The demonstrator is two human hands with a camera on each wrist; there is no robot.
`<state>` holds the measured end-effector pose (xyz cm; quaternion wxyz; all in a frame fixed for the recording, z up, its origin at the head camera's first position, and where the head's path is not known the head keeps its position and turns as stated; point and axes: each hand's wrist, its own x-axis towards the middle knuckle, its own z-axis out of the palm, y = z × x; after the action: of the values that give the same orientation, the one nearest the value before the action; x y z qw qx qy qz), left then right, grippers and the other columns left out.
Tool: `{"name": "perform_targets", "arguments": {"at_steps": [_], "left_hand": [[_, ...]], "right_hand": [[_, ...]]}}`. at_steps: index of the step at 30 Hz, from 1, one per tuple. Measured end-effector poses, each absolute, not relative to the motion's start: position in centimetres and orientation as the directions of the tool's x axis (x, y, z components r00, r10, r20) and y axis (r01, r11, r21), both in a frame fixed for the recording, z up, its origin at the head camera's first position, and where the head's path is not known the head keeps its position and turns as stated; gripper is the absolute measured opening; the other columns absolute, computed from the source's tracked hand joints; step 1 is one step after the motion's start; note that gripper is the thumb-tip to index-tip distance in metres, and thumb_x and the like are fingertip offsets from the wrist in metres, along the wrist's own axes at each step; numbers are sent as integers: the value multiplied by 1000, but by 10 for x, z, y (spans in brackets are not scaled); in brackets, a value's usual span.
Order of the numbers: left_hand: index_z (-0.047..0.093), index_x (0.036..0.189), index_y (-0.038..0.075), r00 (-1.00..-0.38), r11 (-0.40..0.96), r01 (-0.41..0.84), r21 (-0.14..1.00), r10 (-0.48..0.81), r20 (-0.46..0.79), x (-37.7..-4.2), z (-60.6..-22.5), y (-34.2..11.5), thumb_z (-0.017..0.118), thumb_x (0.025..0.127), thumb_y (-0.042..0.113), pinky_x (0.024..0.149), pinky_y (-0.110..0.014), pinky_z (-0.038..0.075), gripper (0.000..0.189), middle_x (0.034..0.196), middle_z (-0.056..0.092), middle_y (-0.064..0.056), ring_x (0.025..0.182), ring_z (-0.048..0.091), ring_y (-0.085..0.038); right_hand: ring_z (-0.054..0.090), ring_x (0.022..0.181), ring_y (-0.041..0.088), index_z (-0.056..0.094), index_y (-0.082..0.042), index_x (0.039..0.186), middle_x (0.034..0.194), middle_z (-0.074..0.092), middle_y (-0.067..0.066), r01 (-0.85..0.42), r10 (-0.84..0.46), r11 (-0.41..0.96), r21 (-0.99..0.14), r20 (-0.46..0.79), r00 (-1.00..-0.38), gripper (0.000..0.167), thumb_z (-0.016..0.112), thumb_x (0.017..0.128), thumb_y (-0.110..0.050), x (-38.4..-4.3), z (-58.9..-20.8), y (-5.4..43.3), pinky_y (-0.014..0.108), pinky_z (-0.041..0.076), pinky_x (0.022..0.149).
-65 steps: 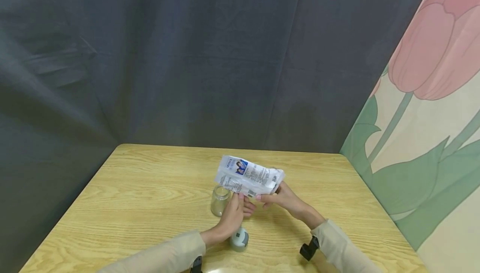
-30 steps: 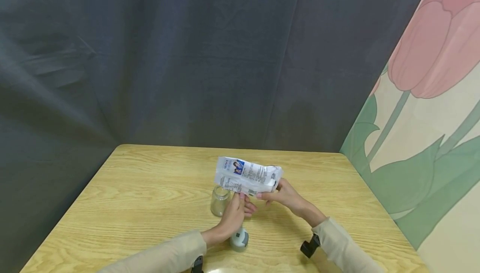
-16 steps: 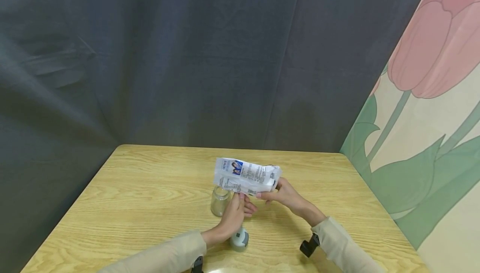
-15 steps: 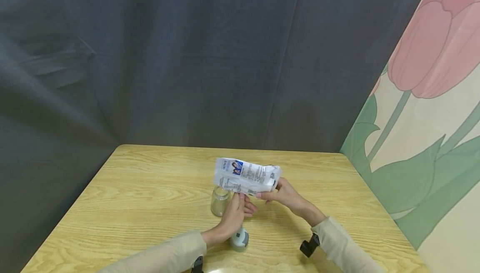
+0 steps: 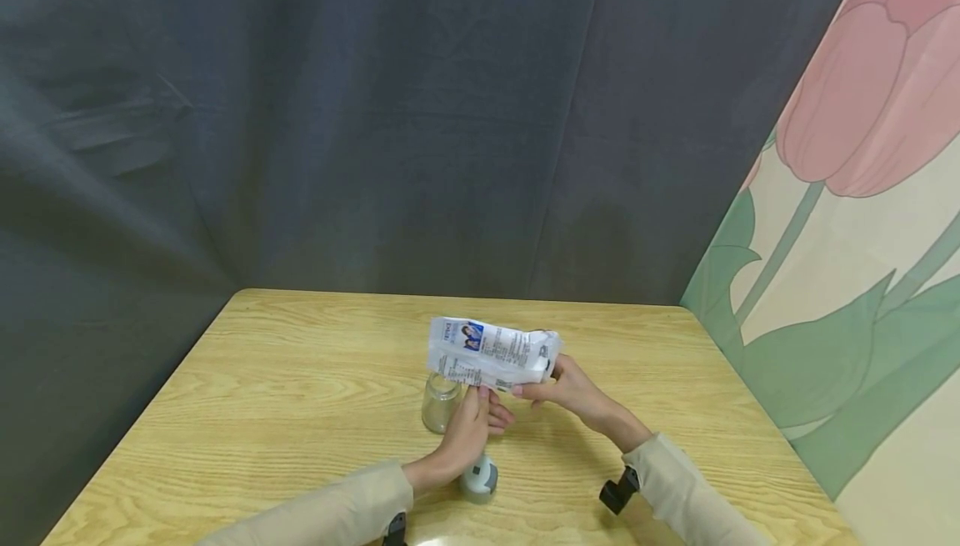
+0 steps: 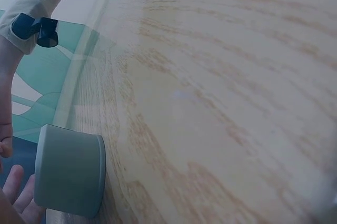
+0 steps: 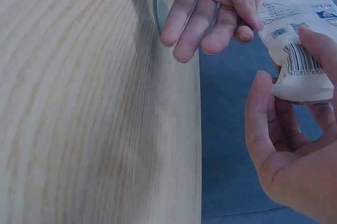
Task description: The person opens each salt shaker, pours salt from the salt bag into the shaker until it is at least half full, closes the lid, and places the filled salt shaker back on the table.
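Note:
A white printed plastic bag (image 5: 495,354) with a blue picture and black text is held above the table, tilted down toward the right. In the right wrist view the bag's barcode end (image 7: 303,63) faces the camera. My right hand (image 5: 577,396) grips the bag's right end, thumb in front and fingers behind. At its lower edge, my left hand (image 5: 465,429) pinches the bag between thumb and forefinger, with the other fingers stretched out. A clear glass jar (image 5: 438,408) stands just left of my left hand. Below that hand sits a pale grey-green lid (image 5: 478,479), large in the left wrist view.
The wooden table (image 5: 300,379) carries these things near its middle. A dark curtain (image 5: 420,129) hangs behind it, and a tulip-painted wall (image 5: 847,262) is on the right. A black wrist camera (image 5: 619,492) sits on the right forearm.
The bag has shifted slightly left and its left end has lowered a little. Both hands keep their holds and almost their places; the jar and lid have not moved.

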<state>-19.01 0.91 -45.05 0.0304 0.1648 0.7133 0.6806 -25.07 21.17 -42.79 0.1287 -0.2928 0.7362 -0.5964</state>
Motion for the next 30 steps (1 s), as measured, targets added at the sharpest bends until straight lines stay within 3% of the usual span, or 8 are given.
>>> {"name": "perform_targets", "arguments": {"at_steps": [9,19,30], "left_hand": [[42,105,-2,-946,43,191,981,275,173,-202,-472,10,16,112,18,78,-34,60,33,92,65,-16,89,68,-37],[41,105,-2,-940,48,205,978,288,183,-203,-470,10,14,111,18,80,-38,60,34,93,65,-16,90,68,-38],[42,106,-3,-942,53,193,980,290,170,-202,-469,11,14,111,19,79,-33,60,35,93,65,-14,91,67,-39]], "right_hand": [[63,102,26,53,-6,136,123,65,15,-274,-585,112,-955,159,-795,46,68,93,-4,-252,-428,212,51,59,68],[63,102,26,52,-6,137,125,64,16,-267,-578,120,-956,151,-802,47,69,93,-5,-251,-426,213,52,59,69],[62,105,27,53,-8,137,126,64,15,-273,-573,126,-954,155,-805,48,69,92,-6,-251,-426,214,53,58,70]]}}
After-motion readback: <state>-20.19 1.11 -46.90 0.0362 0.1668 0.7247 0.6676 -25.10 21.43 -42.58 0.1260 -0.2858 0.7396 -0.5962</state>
